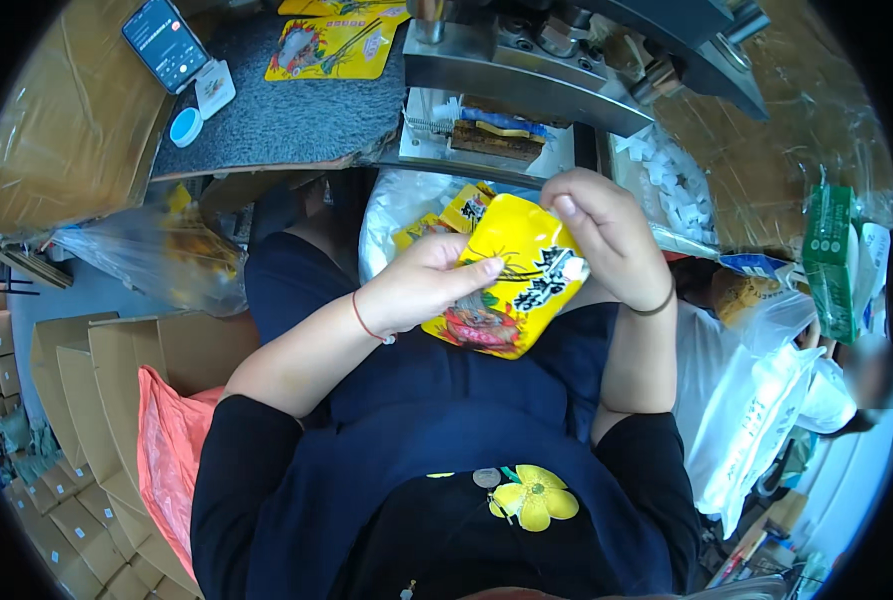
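Observation:
A yellow printed food pouch (514, 290) is tilted in front of my lap, with dark lettering and a picture of food on its face. My left hand (416, 283) grips the pouch's left side, the thumb lying across its front. At the upper right edge, my right hand (611, 235) has its fingers curled in, thumb and forefinger pinched at the pouch's corner. Its other fingertips are partly hidden. Just beyond the pouch, more yellow pouches (424, 230) lie in a white plastic-lined container (378, 222) between my knees.
A metal press (526, 75) stands over the bench ahead. On the grey bench mat (266, 125) are more yellow pouches (331, 48), a phone (166, 45) and a blue round lid (186, 127). White scraps (666, 180) lie right of the press. Cardboard boxes (116, 390) stand left.

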Tool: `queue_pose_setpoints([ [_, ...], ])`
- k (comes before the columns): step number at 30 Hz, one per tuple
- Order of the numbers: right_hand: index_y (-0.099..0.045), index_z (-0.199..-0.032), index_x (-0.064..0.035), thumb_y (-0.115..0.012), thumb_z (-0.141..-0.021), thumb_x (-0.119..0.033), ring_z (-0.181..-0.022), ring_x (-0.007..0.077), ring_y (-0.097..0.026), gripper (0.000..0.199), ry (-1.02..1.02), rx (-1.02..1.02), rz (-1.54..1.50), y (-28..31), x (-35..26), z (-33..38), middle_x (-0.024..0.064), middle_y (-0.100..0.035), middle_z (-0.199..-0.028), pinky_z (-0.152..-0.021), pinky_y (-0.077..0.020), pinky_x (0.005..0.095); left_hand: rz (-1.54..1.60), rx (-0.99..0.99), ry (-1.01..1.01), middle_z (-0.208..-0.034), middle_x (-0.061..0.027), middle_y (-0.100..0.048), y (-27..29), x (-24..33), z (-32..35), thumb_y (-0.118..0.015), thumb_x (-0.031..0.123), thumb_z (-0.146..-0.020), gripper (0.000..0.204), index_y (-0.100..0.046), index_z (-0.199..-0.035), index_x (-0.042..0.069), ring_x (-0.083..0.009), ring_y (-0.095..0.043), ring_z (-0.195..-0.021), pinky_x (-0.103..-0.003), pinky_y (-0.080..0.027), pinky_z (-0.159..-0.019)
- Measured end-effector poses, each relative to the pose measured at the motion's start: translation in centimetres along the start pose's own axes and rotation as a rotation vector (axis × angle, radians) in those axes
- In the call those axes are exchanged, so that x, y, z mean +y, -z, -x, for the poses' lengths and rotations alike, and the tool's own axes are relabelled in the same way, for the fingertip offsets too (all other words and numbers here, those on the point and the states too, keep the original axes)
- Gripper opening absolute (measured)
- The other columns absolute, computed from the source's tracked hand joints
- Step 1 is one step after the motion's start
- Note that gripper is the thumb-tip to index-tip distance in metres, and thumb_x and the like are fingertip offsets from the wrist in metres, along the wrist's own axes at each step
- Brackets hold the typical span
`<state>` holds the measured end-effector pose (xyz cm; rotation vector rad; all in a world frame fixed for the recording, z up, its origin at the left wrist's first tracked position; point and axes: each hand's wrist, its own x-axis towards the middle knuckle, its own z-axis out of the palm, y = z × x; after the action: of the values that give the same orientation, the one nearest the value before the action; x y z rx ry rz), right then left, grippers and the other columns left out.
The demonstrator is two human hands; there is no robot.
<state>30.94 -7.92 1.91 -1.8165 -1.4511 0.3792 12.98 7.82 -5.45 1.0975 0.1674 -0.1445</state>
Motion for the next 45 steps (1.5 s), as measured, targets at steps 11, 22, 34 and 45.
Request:
queue_pose_setpoints([
  [11,-0.062,-0.121,-0.0110,-0.066,-0.092,-0.019,-0.106,0.0444,-0.060,0.031,-0.414,0.273,0.802,4.6,12.0,2.5,0.0225,-0.056,-0.121,-0.086,-0.0514,0.0495,0.235,0.131,-0.004,-0.117,-0.0152,-0.071,3.5,2.1,-5.0,-0.064,-0.002,-0.091,0.032,-0.061,-0.123,-0.008,-0.0203,-0.072,-0.100,-0.033,-0.057,-0.090],
  [22,-0.065,-0.114,-0.0062,-0.062,-0.088,-0.008,-0.108,0.0409,-0.062,0.026,-0.307,0.377,0.813,3.5,14.0,3.7,0.0199,-0.059,-0.122,-0.090,-0.0518,0.0445,-1.594,1.022,-0.699,-0.144,-0.0251,-0.048,19.9,11.0,-7.5,-0.061,0.030,-0.097,0.050,-0.049,-0.140,0.007,-0.0371,-0.049,-0.133,-0.048,-0.039,-0.111],
  [34,-0.066,-0.111,-0.0019,-0.062,-0.090,0.000,-0.098,0.0351,-0.062,0.021,-0.070,0.505,0.551,2.0,4.3,3.6,0.0173,-0.064,-0.105,-0.087,-0.0492,0.0388,-1.150,0.669,-0.471,-0.096,-0.0085,-0.072,10.0,3.0,2.9,-0.069,0.010,-0.091,0.019,-0.070,-0.108,0.001,-0.0183,-0.068,-0.087,-0.031,-0.053,-0.080],
  [45,-0.069,-0.101,0.0001,-0.064,-0.096,-0.011,-0.081,0.0195,-0.064,0.013,0.041,0.247,0.021,-1.4,-1.5,-1.5,0.0106,-0.068,-0.095,-0.073,-0.0497,0.0299,-0.271,0.124,-0.065,-0.103,-0.0096,-0.073,1.5,0.6,0.2,-0.069,0.020,-0.098,0.026,-0.070,-0.111,-0.002,-0.0129,-0.070,-0.093,-0.028,-0.056,-0.085],
])
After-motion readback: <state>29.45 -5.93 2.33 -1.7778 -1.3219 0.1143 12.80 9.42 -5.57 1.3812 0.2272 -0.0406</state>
